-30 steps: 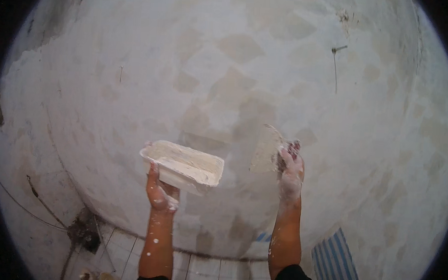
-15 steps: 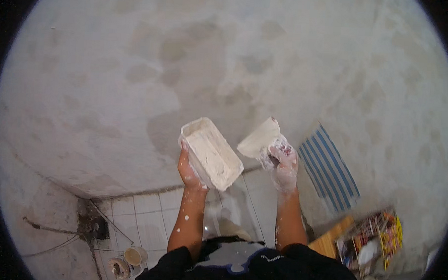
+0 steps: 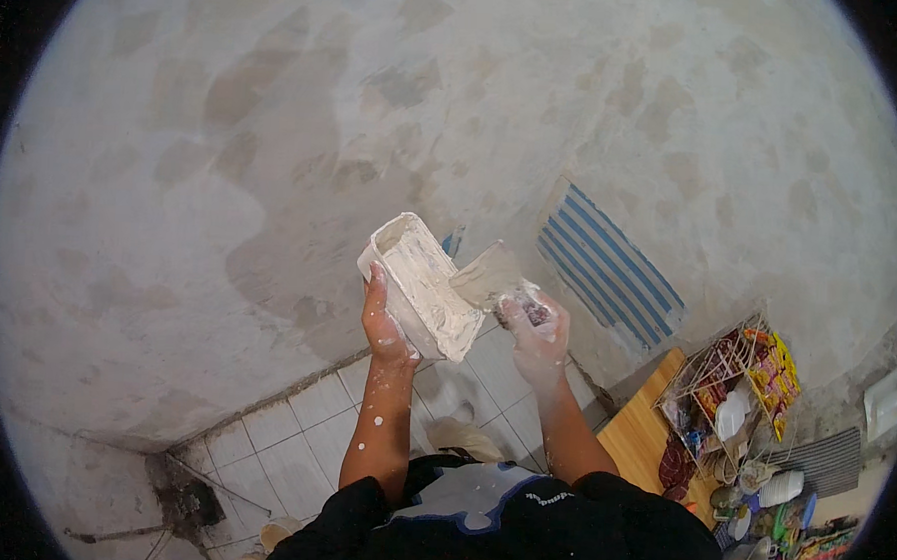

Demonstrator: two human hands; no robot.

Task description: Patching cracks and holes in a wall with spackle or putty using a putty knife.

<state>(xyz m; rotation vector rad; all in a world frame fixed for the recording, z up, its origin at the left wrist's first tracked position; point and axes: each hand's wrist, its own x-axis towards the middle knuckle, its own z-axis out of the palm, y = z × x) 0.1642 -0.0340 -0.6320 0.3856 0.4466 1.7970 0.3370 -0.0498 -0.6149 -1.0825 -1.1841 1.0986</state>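
My left hand [image 3: 385, 322] is wrapped round the side of a rectangular white tub [image 3: 396, 296], which is tilted and holds pale, creamy putty [image 3: 430, 279]. My right hand [image 3: 540, 336], coated with white smears, grips a putty knife [image 3: 493, 270]. The broad blade, itself covered in putty, reaches over the tub's right edge and appears to touch the contents there. Its handle is mostly hidden by my fingers. White splashes dot my left forearm.
Ahead stands a grey wall [image 3: 303, 164] with damp-looking patches and a blue-striped piece [image 3: 609, 267] on it. White floor tiles [image 3: 291, 438] lie below. At the lower right are a wooden tabletop [image 3: 643, 414], a wire rack with packets [image 3: 734, 393] and stacked bowls [image 3: 782, 488].
The putty knife has moved left and its blade now overlaps the tub's edge. My view has turned rightward, showing more of the rack and crockery. The tub stays in my left hand.
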